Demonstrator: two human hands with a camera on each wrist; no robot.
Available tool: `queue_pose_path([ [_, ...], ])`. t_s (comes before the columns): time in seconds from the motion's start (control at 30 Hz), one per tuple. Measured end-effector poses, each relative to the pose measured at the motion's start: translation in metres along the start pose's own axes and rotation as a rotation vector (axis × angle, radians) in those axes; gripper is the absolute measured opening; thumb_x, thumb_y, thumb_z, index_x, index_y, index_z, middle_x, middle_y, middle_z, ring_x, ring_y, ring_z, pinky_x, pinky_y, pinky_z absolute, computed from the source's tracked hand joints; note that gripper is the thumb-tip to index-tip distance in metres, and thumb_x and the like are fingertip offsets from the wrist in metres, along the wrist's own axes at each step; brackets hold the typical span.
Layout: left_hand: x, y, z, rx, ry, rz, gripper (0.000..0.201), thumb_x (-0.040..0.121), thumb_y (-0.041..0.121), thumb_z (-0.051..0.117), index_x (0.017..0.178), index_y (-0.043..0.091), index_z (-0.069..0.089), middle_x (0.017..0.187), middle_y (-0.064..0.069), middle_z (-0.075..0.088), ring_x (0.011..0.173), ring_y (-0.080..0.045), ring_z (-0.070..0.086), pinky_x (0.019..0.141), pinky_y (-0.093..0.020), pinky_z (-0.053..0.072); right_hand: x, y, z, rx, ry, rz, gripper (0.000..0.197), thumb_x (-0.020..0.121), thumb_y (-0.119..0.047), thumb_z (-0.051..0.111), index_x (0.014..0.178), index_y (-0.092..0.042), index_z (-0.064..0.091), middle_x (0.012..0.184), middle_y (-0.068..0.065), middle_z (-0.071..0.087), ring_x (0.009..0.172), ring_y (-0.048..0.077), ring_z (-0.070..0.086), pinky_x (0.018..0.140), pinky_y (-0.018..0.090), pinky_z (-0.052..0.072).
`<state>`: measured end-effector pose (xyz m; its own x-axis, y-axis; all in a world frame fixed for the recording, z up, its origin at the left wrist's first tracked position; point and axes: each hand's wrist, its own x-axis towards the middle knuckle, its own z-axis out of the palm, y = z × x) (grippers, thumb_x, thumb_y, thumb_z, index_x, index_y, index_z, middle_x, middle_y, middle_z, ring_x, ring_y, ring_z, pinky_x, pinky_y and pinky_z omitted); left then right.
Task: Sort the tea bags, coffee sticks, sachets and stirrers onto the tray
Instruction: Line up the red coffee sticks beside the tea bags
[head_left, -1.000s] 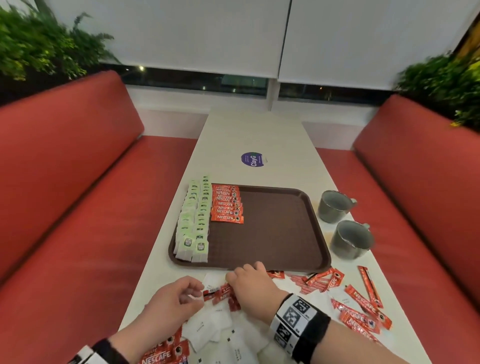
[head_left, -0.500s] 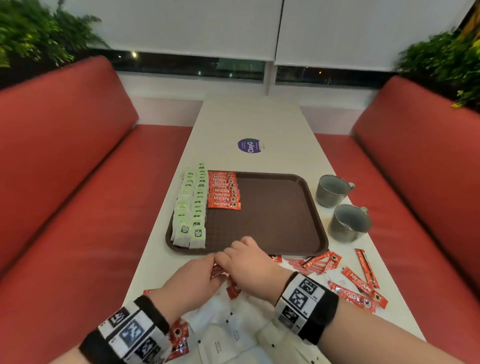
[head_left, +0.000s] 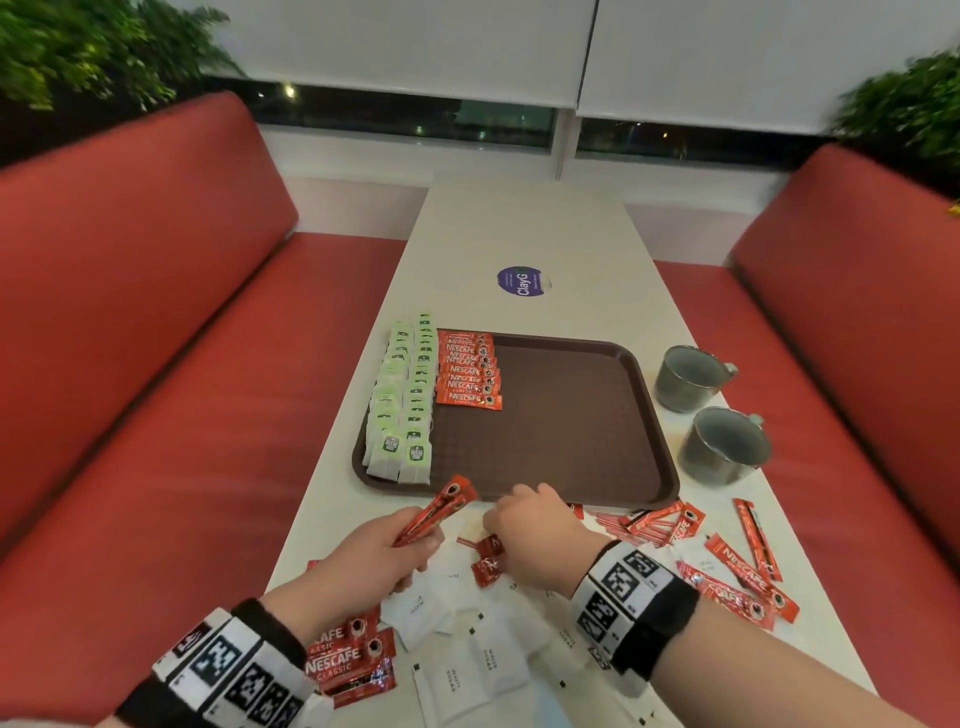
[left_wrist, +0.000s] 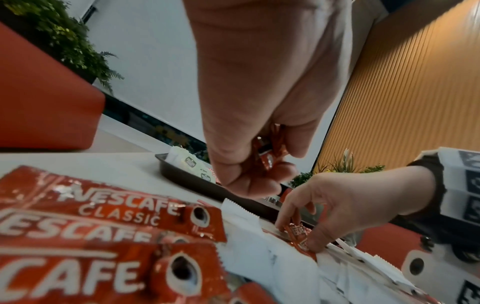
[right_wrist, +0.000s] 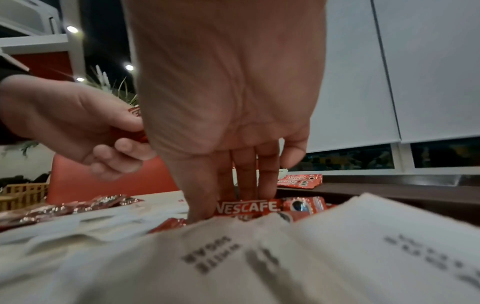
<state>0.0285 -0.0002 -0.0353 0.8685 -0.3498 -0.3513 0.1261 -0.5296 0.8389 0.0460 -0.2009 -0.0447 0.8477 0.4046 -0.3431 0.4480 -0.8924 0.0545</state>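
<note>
My left hand (head_left: 363, 558) grips a small bundle of red coffee sticks (head_left: 439, 512), fingers curled round them, tips angled up toward the tray's (head_left: 571, 467) near edge. My right hand (head_left: 535, 540) is down in the loose pile on the worktop (head_left: 519, 228), thumb and fingertips pinching one red stick (right_wrist: 249, 206) — "NESCAFE" reads clearly in white on it. More sticks near my left wrist (head_left: 348, 660) say "NESCAFE CLASSIC" w/ a coffee-cup picture. White sachets (head_left: 467, 670) under my hands are printed "WHITE SUGAR" in small dark type. On the brown tray: two rows of tea bags (head_left: 402, 410) w/ pale green tags along the left side, logo too small to read, and beside them a neat stack of Nescafe sticks (head_left: 470, 371). A purple round sticker (head_left: 523, 281) further up reads "ClayG". Two grey mugs (head_left: 722, 447) stand right of the tray — more red sticks (head_left: 737, 571) scattered in front of them.
</note>
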Motion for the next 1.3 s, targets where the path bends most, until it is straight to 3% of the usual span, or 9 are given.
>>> queue_pose_path([
  [0.37, -0.015, -0.006, -0.007, -0.06, -0.003, -0.032, 0.011, 0.096, 0.026, 0.052, 0.1, 0.02, 0.061, 0.072, 0.004, 0.057, 0.06, -0.008, 0.051, 0.062, -0.02, 0.044, -0.001, 0.003, -0.003, 0.144, -0.037, 0.02, 0.025, 0.087, 0.001, 0.04, 0.088, -0.023, 0.048, 0.09, 0.001, 0.053, 0.091, 0.024, 0.035, 0.083, 0.035, 0.029],
  [0.53, -0.015, -0.006, -0.004, -0.082, 0.048, -0.052, 0.01, 0.095, 0.024, 0.053, 0.099, 0.02, 0.061, 0.074, 0.002, 0.059, 0.061, -0.01, 0.053, 0.062, -0.023, 0.046, -0.003, -0.003, -0.005, 0.045, -0.084, -0.054, 0.01, 0.091, -0.024, 0.058, 0.099, -0.019, 0.056, 0.095, 0.001, 0.058, 0.099, 0.023, 0.047, 0.099, 0.04, 0.023],
  [0.67, -0.017, -0.002, 0.001, -0.115, 0.058, -0.052, 0.01, 0.095, 0.024, 0.053, 0.1, 0.02, 0.061, 0.078, 0.0, 0.06, 0.062, -0.01, 0.053, 0.061, -0.022, 0.046, -0.002, -0.006, -0.011, -0.054, -0.144, -0.048, 0.018, 0.088, -0.006, 0.055, 0.103, -0.015, 0.056, 0.098, 0.004, 0.055, 0.105, 0.025, 0.045, 0.101, 0.042, 0.024],
  [0.83, -0.022, 0.001, 0.005, -0.153, 0.081, -0.062, 0.01, 0.095, 0.024, 0.053, 0.099, 0.02, 0.062, 0.08, -0.001, 0.061, 0.063, -0.01, 0.054, 0.061, -0.022, 0.045, -0.003, 0.005, -0.005, 0.355, 0.027, 0.019, 0.02, 0.094, -0.011, 0.045, 0.092, -0.031, 0.048, 0.094, -0.008, 0.06, 0.103, 0.022, 0.051, 0.106, 0.038, 0.024],
  [0.87, -0.022, 0.001, 0.006, -0.167, 0.086, -0.063, 0.011, 0.095, 0.024, 0.053, 0.1, 0.02, 0.062, 0.08, -0.001, 0.061, 0.063, -0.01, 0.054, 0.061, -0.022, 0.045, -0.006, 0.007, -0.007, 0.512, 0.128, 0.037, 0.018, 0.097, -0.013, 0.043, 0.098, -0.029, 0.051, 0.091, -0.013, 0.06, 0.098, 0.016, 0.055, 0.102, 0.032, 0.031],
  [0.93, -0.022, 0.003, 0.007, -0.18, 0.089, -0.053, 0.011, 0.096, 0.024, 0.052, 0.1, 0.019, 0.062, 0.079, -0.001, 0.06, 0.062, -0.009, 0.053, 0.06, -0.021, 0.045, -0.017, 0.01, -0.019, 0.847, 0.304, 0.103, 0.01, 0.1, -0.019, 0.042, 0.104, -0.023, 0.051, 0.082, -0.017, 0.054, 0.078, 0.002, 0.054, 0.073, 0.018, 0.045],
  [1.0, -0.021, 0.007, 0.01, -0.185, 0.084, -0.042, 0.012, 0.096, 0.023, 0.052, 0.1, 0.018, 0.062, 0.077, 0.0, 0.059, 0.061, -0.009, 0.053, 0.06, -0.021, 0.046, -0.028, 0.008, -0.036, 1.083, 0.394, 0.122, 0.006, 0.098, -0.028, 0.049, 0.098, -0.022, 0.05, 0.076, -0.008, 0.056, 0.061, 0.005, 0.052, 0.054, 0.021, 0.044],
  [1.13, -0.014, 0.022, 0.024, -0.143, 0.059, 0.018, 0.007, 0.094, 0.024, 0.055, 0.096, 0.022, 0.061, 0.071, 0.004, 0.055, 0.062, -0.01, 0.052, 0.063, -0.025, 0.047, -0.037, 0.002, -0.051, 1.146, 0.32, 0.132, 0.028, 0.082, -0.041, 0.069, 0.102, -0.024, 0.058, 0.074, -0.003, 0.061, 0.057, 0.015, 0.058, 0.048, 0.028, 0.046],
  [1.3, -0.015, 0.042, 0.046, -0.232, -0.122, 0.031, 0.023, 0.088, 0.024, 0.065, 0.11, 0.027, 0.058, 0.082, 0.002, 0.06, 0.064, -0.006, 0.054, 0.063, -0.023, 0.049, -0.053, 0.01, -0.045, 1.064, 0.322, 0.076, 0.018, 0.086, -0.027, 0.069, 0.074, -0.027, 0.055, 0.064, -0.008, 0.059, 0.051, 0.007, 0.053, 0.055, 0.025, 0.048],
])
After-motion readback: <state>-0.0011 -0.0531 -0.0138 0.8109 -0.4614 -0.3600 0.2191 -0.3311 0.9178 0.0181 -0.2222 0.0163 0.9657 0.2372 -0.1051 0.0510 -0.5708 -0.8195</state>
